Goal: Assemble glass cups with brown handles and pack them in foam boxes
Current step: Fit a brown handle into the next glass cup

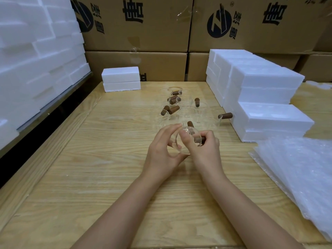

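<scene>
Your left hand [161,151] curls round the cup [186,132], thumb and fingers on the rim. Your right hand [204,146] pinches the brown handle [199,140] at the cup's side. The cup is held over the table [89,159], in front of you, just near the other cups [179,108]. The step looks like seating the handle. Brace the cup with the left and drive the handle straight along its own line with no sideways force, since the glass could snap. Can't tell if the handle is fully home, so check before letting go. Go light on the rim. The foam boxes [260,97] are stacked at right, likely the next stop.
</scene>
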A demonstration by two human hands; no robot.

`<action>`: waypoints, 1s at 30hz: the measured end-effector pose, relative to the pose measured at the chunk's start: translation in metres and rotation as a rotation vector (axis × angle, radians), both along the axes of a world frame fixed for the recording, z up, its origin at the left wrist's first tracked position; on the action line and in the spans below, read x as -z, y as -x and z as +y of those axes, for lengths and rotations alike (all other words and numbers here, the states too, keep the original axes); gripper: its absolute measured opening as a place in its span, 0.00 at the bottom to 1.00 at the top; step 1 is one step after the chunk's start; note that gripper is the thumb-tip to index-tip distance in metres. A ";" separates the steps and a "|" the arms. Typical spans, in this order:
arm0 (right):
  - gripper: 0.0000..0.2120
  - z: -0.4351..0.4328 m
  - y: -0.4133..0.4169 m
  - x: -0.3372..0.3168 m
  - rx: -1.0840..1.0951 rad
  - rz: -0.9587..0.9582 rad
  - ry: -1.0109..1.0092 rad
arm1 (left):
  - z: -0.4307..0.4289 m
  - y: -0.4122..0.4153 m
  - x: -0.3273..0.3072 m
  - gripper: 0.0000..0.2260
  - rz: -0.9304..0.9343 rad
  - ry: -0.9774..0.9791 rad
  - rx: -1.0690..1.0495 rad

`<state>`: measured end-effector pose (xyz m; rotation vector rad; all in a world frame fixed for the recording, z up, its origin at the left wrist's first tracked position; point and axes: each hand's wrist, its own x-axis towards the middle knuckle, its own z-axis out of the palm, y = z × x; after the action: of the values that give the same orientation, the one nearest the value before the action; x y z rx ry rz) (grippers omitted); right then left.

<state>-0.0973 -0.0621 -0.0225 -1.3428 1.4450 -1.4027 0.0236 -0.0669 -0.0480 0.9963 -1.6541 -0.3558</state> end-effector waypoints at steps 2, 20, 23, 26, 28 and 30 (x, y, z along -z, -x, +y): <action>0.42 0.001 0.001 0.000 -0.016 0.057 -0.013 | 0.000 -0.002 0.000 0.30 0.010 -0.018 -0.010; 0.22 0.004 0.017 -0.006 -0.192 0.244 0.227 | 0.002 -0.014 -0.010 0.32 0.302 -0.281 0.134; 0.25 0.006 0.016 -0.006 -0.170 0.284 0.292 | 0.002 -0.014 -0.010 0.31 0.329 -0.335 0.152; 0.24 0.009 0.015 -0.007 -0.163 0.315 0.340 | 0.002 -0.013 -0.010 0.32 0.342 -0.408 0.165; 0.22 0.009 0.014 -0.006 -0.155 0.342 0.384 | 0.002 -0.012 -0.010 0.31 0.345 -0.433 0.193; 0.21 0.010 0.015 -0.006 -0.153 0.360 0.419 | 0.003 -0.012 -0.010 0.31 0.343 -0.439 0.247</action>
<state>-0.1118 -0.0522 -0.0164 -2.0121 1.2686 -1.4663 0.0355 -0.0641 -0.0381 0.9793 -1.4102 -1.0318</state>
